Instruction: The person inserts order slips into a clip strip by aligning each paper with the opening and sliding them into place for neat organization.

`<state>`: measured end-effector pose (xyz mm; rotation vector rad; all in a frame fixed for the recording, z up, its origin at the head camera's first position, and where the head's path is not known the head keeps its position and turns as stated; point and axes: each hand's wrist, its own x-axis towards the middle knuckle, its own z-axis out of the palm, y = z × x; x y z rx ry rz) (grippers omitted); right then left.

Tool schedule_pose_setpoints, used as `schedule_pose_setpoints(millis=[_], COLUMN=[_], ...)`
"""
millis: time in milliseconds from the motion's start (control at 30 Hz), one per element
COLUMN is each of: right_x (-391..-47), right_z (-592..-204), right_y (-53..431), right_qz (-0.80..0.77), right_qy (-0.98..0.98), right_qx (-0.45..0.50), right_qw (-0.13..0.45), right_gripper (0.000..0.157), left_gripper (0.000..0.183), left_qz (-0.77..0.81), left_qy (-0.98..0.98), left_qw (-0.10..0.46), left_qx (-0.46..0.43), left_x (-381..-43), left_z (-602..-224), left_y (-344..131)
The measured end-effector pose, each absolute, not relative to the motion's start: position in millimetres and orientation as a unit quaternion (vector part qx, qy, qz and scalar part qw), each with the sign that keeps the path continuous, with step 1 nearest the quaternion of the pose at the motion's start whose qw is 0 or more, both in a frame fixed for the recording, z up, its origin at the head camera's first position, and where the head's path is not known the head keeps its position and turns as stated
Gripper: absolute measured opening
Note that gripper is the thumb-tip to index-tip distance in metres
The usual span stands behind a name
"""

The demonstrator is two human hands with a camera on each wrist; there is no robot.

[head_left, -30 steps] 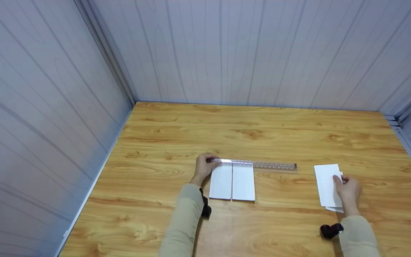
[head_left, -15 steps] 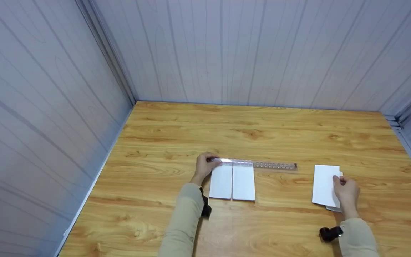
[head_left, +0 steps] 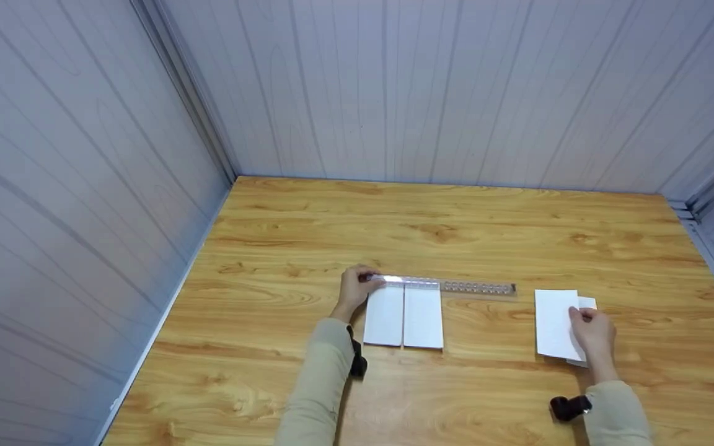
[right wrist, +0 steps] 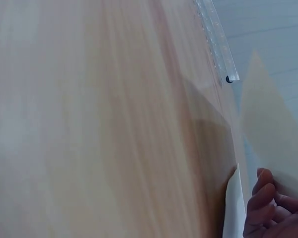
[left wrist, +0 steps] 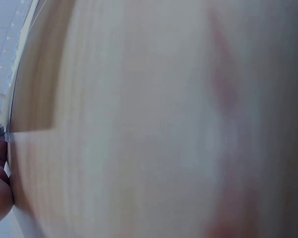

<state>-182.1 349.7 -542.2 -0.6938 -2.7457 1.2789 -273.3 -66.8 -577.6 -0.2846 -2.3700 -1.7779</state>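
Observation:
My left hand [head_left: 352, 292] holds the left end of a clear plastic ruler [head_left: 478, 287] between thumb and fingers. The ruler lies along the far edge of two white paper sheets [head_left: 384, 316] set side by side with a narrow gap. In my right hand [head_left: 596, 334], thumb and fingers pinch a white paper sheet [head_left: 555, 323]. The right wrist view shows this held sheet [right wrist: 268, 119] raised off the table, casting a shadow. Another white sheet [head_left: 587, 303] lies beneath, partly covered by the held one and my hand.
A wood-grain table [head_left: 431, 235] carries everything. Pale panelled walls [head_left: 357, 93] rise at its back and left side, and another stands at the right. A small black camera [head_left: 571, 407] sits at the right wrist, a second one [head_left: 357, 365] at the left.
My right hand has moved left with the pinched sheet, uncovering more of the sheet beneath along its right side. The left hand, ruler and paired sheets have stayed put.

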Motion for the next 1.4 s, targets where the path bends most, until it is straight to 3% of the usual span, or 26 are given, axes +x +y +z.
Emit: schedule_pose_setpoints(millis=[233,400,633,833,1167,1400], right_x=[-182.4,-182.1,-182.5,-183.2,-186.0,-188.7], right_z=[-543.0,-544.4,-546.6,-547.7,-546.3,-546.2], right_y=[344.6,340.5,336.7,333.4,328.1,327.2], right_qz=[0.429,0.425,0.426,0.429,0.43,0.425], right_qy=[-0.875,-0.879,-0.88,-0.88,-0.883,-0.886], right_qx=[-0.224,-0.216,-0.209,-0.205,-0.187,-0.184], right_qw=[-0.005,0.014,0.018,0.001,-0.022,-0.027], right_gripper=[0.05,0.045,0.042,0.044,0.048,0.043], left_gripper=[0.015,0.015,0.014,0.014,0.015,0.014], left_qz=[-0.608,-0.609,-0.587,-0.602,-0.596,-0.583], left_qy=[-0.782,-0.781,-0.798,-0.787,-0.793,-0.804], left_qw=[0.083,0.082,0.091,0.079,0.078,0.074], left_qx=[-0.107,-0.112,-0.104,-0.109,-0.097,-0.093], left_x=[-264.3,-255.6,-270.0,-254.9,-271.7,-272.8], left_z=[-561.3,-545.5,-572.1,-544.8,-575.8,-577.1], left_y=[-65.3,-63.9,-66.2,-63.6,-66.1,-64.8])
